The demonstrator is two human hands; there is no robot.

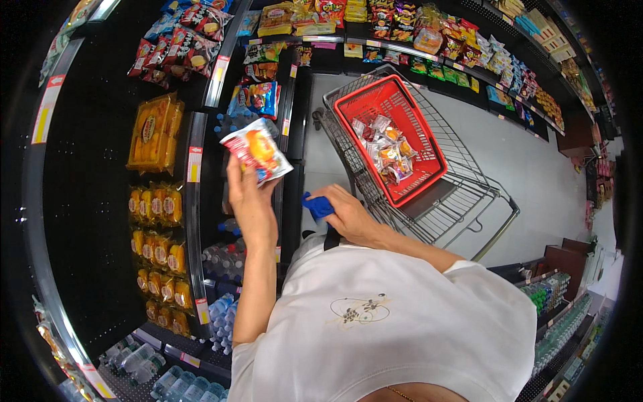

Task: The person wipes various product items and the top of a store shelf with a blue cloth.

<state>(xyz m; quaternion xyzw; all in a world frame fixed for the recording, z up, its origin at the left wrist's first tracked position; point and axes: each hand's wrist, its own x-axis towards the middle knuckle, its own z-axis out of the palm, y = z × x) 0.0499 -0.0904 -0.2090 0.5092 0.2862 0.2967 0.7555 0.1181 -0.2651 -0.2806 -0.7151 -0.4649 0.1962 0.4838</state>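
Observation:
My left hand (253,208) grips a white and red snack packet (257,152) with an orange picture on it, held up in front of the shelves. In my right hand (351,213) is a bunched blue cloth (318,205), near my waist. Ahead and to the right, a red plastic shopping basket (429,145) sits in a wire shopping cart (464,176). Several small individually wrapped snacks (389,151) lie loose inside the basket.
Black shelving (193,130) on the left holds packaged cakes (153,133), rows of small wrapped cakes (156,206) and bottles (140,362). Snack bags (432,37) line the shelf behind the cart. More bottles (562,321) stand at the lower right. The floor (547,201) is pale tile.

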